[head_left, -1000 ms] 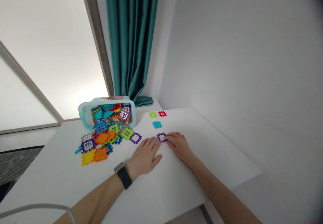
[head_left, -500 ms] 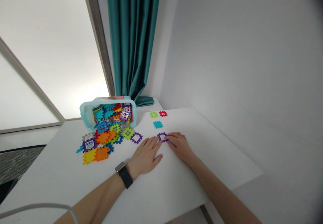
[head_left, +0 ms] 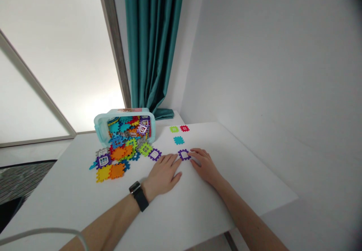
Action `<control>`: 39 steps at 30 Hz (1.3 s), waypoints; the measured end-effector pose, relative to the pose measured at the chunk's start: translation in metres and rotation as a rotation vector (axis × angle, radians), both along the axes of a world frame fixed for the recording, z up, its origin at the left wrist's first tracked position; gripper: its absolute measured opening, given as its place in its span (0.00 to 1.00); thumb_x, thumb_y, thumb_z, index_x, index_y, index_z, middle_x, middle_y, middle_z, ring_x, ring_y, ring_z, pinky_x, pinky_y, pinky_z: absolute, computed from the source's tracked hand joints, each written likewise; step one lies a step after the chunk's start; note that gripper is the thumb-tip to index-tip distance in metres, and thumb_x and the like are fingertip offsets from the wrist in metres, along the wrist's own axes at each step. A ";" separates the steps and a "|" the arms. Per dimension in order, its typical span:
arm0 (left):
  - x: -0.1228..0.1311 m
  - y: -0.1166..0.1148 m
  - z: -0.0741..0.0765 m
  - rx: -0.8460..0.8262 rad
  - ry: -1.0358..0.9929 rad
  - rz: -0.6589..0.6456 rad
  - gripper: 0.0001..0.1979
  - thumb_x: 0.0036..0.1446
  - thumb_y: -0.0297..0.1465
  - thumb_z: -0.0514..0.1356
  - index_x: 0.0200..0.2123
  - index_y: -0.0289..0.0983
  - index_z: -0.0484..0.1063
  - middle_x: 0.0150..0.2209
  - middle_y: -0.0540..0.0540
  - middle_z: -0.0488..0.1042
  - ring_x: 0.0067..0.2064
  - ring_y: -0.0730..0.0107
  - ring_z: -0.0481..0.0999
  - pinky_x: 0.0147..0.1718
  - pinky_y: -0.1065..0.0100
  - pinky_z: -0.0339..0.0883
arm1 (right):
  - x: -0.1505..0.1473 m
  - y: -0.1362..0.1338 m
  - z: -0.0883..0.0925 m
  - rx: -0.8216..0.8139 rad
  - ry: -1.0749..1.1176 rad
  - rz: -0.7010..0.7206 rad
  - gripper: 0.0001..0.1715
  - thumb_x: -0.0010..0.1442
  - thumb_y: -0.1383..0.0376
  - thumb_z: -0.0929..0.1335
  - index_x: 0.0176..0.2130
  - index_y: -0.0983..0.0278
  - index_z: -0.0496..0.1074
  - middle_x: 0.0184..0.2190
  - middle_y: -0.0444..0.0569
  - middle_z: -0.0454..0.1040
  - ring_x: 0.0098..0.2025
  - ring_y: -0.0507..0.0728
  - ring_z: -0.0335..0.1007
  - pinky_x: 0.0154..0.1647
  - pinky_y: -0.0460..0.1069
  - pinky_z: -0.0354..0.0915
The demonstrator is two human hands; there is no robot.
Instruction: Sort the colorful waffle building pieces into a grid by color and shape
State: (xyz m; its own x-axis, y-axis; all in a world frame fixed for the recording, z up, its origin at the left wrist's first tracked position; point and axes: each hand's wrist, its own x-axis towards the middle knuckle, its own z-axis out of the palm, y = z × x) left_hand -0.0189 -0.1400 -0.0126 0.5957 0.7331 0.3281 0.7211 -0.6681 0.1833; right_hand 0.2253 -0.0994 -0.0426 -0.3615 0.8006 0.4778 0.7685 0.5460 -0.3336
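Our piece: purple tile (head_left: 184, 155), flat on the white counter (head_left: 181, 213) between our hands. Square frame, toothed rim, centre looks open.

Right hand (head_left: 204, 166): at the tile's right edge, index and thumb apart with a gap showing, so we aren't pinching anything. Can't tell if the index tip actually touches the teeth. Left hand (head_left: 161, 175): palm down, fingers extended and close together, thumb out to the side, tips right by the tile's near-left corner. Contact unclear there too.

Handling guess: thin moulded plastic, very light, stiff but maybe a little bendy across the frame. Likely slides easily on the smooth top and sits too low to scoop. We'd take it by opposite toothed edges, thumb against index, and not press on the middle.

Nearby: blue tile (head_left: 178, 140) just beyond; green tile (head_left: 174, 129) and red tile (head_left: 184, 128) farther back.
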 end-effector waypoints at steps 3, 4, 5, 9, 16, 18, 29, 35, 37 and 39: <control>-0.009 -0.001 0.007 0.019 0.035 0.040 0.20 0.66 0.37 0.54 0.59 0.39 0.66 0.62 0.38 0.68 0.61 0.50 0.66 0.58 0.47 0.60 | -0.003 -0.004 0.003 0.026 0.011 0.031 0.17 0.63 0.70 0.65 0.50 0.58 0.75 0.52 0.53 0.75 0.54 0.63 0.71 0.56 0.62 0.66; -0.013 -0.001 0.010 0.025 0.043 0.056 0.20 0.66 0.36 0.55 0.59 0.39 0.67 0.61 0.38 0.68 0.60 0.49 0.67 0.58 0.47 0.60 | -0.006 -0.005 0.005 0.033 0.007 0.047 0.17 0.63 0.70 0.65 0.50 0.58 0.75 0.52 0.54 0.75 0.54 0.63 0.70 0.56 0.62 0.66; -0.018 -0.002 0.012 0.032 0.049 0.070 0.19 0.66 0.36 0.55 0.59 0.39 0.67 0.61 0.38 0.68 0.60 0.49 0.67 0.58 0.47 0.61 | -0.009 -0.007 0.007 0.037 0.001 0.066 0.18 0.63 0.70 0.65 0.51 0.58 0.74 0.52 0.54 0.75 0.55 0.63 0.70 0.56 0.62 0.66; -0.046 -0.004 0.024 0.069 0.056 0.107 0.19 0.65 0.35 0.57 0.57 0.40 0.68 0.59 0.40 0.70 0.58 0.51 0.68 0.57 0.49 0.61 | -0.031 -0.012 0.019 0.043 -0.023 0.137 0.17 0.64 0.71 0.65 0.50 0.58 0.74 0.52 0.54 0.75 0.55 0.62 0.70 0.57 0.62 0.66; -0.128 -0.008 0.042 0.129 0.052 0.258 0.13 0.64 0.32 0.55 0.51 0.40 0.72 0.50 0.41 0.75 0.52 0.52 0.71 0.50 0.51 0.65 | -0.094 -0.015 0.040 0.007 -0.040 0.284 0.16 0.64 0.71 0.66 0.50 0.59 0.74 0.50 0.53 0.76 0.54 0.61 0.70 0.57 0.60 0.64; -0.152 -0.011 0.045 0.140 0.035 0.308 0.12 0.64 0.32 0.55 0.49 0.39 0.73 0.49 0.41 0.75 0.50 0.53 0.71 0.50 0.51 0.65 | -0.115 -0.013 0.043 -0.016 -0.041 0.339 0.15 0.64 0.71 0.66 0.49 0.60 0.74 0.49 0.53 0.77 0.52 0.61 0.70 0.55 0.59 0.65; -0.229 -0.032 0.030 0.030 -0.117 0.250 0.18 0.60 0.38 0.62 0.54 0.44 0.72 0.53 0.43 0.73 0.55 0.53 0.71 0.54 0.49 0.66 | -0.210 -0.019 0.036 -0.043 -0.020 0.453 0.19 0.62 0.71 0.67 0.52 0.59 0.74 0.50 0.53 0.75 0.54 0.63 0.69 0.58 0.63 0.63; -0.228 -0.035 0.016 -0.007 -0.091 0.235 0.25 0.54 0.43 0.67 0.54 0.43 0.72 0.55 0.41 0.71 0.57 0.49 0.69 0.56 0.47 0.64 | -0.214 -0.031 0.022 -0.092 0.050 0.480 0.23 0.62 0.73 0.66 0.55 0.59 0.71 0.53 0.54 0.73 0.56 0.62 0.68 0.59 0.61 0.65; -0.229 -0.033 0.014 -0.009 -0.085 0.239 0.25 0.53 0.43 0.68 0.53 0.44 0.73 0.55 0.41 0.71 0.56 0.49 0.69 0.56 0.47 0.64 | -0.211 -0.032 0.020 -0.120 0.048 0.501 0.23 0.61 0.73 0.66 0.54 0.59 0.71 0.53 0.53 0.73 0.56 0.62 0.68 0.59 0.60 0.65; -0.231 -0.032 0.012 -0.011 -0.086 0.254 0.25 0.52 0.43 0.68 0.52 0.44 0.74 0.55 0.41 0.71 0.56 0.48 0.69 0.56 0.46 0.64 | -0.209 -0.032 0.019 -0.139 0.054 0.519 0.23 0.60 0.74 0.66 0.54 0.59 0.71 0.52 0.52 0.73 0.56 0.61 0.68 0.59 0.60 0.65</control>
